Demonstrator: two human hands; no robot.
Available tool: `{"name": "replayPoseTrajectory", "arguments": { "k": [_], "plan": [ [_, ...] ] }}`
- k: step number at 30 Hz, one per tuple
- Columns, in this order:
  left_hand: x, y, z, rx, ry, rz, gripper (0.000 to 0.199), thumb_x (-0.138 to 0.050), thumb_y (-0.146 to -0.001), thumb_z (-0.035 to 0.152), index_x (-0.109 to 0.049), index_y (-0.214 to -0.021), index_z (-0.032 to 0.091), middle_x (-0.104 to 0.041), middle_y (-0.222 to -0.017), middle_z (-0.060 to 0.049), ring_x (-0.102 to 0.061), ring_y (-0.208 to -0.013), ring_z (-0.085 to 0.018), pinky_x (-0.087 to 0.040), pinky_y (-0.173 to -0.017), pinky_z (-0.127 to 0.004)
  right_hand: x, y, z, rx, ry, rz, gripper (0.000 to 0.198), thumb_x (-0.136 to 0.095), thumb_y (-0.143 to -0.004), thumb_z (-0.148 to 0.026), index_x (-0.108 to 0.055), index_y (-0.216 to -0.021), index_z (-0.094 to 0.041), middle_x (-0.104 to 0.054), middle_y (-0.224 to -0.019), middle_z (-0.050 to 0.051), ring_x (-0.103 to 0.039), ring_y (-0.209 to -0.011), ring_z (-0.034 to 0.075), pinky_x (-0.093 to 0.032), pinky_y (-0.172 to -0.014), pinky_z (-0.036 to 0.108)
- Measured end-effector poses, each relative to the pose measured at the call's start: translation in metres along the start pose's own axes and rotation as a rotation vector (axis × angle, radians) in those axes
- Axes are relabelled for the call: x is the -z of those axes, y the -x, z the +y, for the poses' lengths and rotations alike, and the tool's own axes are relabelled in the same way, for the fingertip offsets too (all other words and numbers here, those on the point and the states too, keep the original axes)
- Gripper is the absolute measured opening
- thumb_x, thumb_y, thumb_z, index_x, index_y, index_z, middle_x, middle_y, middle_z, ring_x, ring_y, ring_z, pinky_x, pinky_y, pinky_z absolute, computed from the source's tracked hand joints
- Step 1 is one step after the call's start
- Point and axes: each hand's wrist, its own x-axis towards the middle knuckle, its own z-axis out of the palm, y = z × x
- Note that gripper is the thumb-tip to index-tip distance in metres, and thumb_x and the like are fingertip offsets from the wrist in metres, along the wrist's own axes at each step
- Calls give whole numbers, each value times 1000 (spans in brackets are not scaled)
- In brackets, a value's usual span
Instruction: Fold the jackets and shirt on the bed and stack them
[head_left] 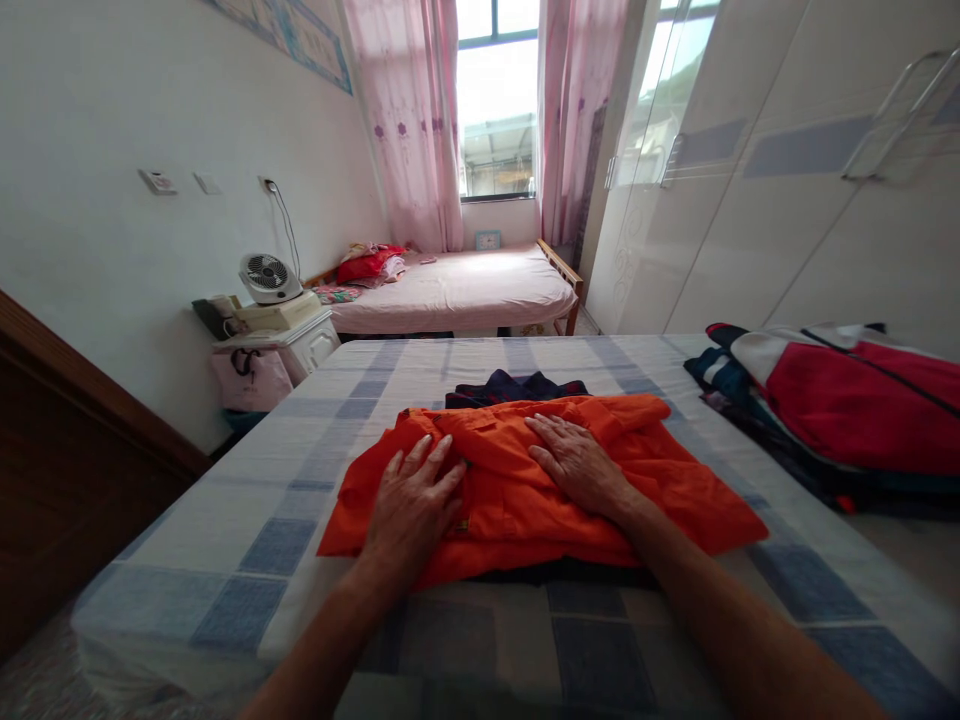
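Note:
An orange garment [487,510], likely a shirt or jacket, lies spread on the bed before me, its lower edges fanning out to both sides. My left hand [416,495] rests flat on its left part, fingers spread. On the upper middle of the cloth lies my right hand [574,460], palm down with the fingers stretched out. Dark navy cloth [517,386] shows behind the orange garment, and a strip of black fabric peeks out under its near edge. What lies beneath the orange cloth is otherwise hidden.
Blue-and-white checked sheet [277,545] covers the bed. A pile of folded clothes [862,400], red, white and dark, sits on the right. Beyond stand a second bed [480,290], a nightstand [311,340] with a fan [268,277], and a white wardrobe [750,220].

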Motion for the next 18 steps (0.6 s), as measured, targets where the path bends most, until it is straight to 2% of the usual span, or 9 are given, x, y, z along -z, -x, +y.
{"name": "replayPoseTrajectory", "arguments": {
  "k": [4,6,8,10,12,13,14,16,18],
  "plan": [
    [-14,-6,1,-13,93,-138,40,-41,-91,28,-53,-128,23,-50,-137,-7,-36,-131,-32,-39,-99,-50,0,0,0,-4,-12,10,53,-30,-94,-44,-40,-139,-17,-38,-144,7,-32,-134,22,-22,-111,41],
    [-13,-5,-1,-25,174,-146,39,-39,-92,30,-54,-127,23,-51,-136,-7,-36,-132,-29,-37,-102,-48,1,1,-1,-7,-11,16,53,-30,-94,-44,-39,-139,-17,-38,-144,8,-32,-134,22,-22,-111,40],
    [-7,-1,-7,1,285,-83,39,-39,-92,33,-56,-125,23,-51,-136,-6,-39,-130,-24,-36,-104,-42,2,1,-2,-6,-11,16,53,-29,-94,-44,-39,-139,-17,-39,-144,8,-32,-134,22,-23,-111,41],
    [0,8,-20,119,352,87,41,-38,-91,38,-55,-124,21,-49,-137,-8,-41,-129,-23,-34,-106,-39,2,2,-3,-4,-15,11,52,-29,-95,-44,-40,-139,-18,-40,-144,8,-32,-134,22,-24,-110,40],
    [4,21,-37,306,345,269,47,-39,-89,44,-52,-126,18,-47,-136,-12,-41,-128,-26,-32,-107,-42,4,4,-6,-6,-9,14,51,-29,-95,-43,-40,-138,-18,-41,-143,7,-33,-133,22,-26,-109,40],
    [5,28,-46,406,334,312,52,-39,-87,48,-51,-126,16,-47,-134,-14,-43,-126,-28,-32,-106,-44,6,4,-8,-9,0,24,51,-30,-95,-43,-41,-138,-19,-42,-142,7,-34,-132,22,-27,-108,40],
    [5,35,-55,498,337,307,56,-39,-85,52,-49,-127,15,-48,-132,-16,-46,-122,-31,-34,-104,-46,8,4,-10,-9,9,37,50,-30,-95,-43,-42,-137,-19,-43,-141,7,-37,-131,22,-28,-107,40],
    [4,47,-69,659,401,203,62,-37,-84,57,-50,-125,14,-52,-126,-18,-55,-109,-32,-41,-96,-46,17,5,-12,-18,15,74,48,-29,-95,-42,-45,-134,-19,-48,-138,7,-43,-126,21,-31,-104,38],
    [4,57,-78,758,501,101,59,-36,-83,59,-55,-119,16,-59,-119,-16,-61,-99,-30,-46,-88,-42,29,4,-10,-60,22,142,47,-27,-96,-41,-47,-132,-19,-52,-133,8,-48,-120,21,-35,-101,37]
  ]
}}
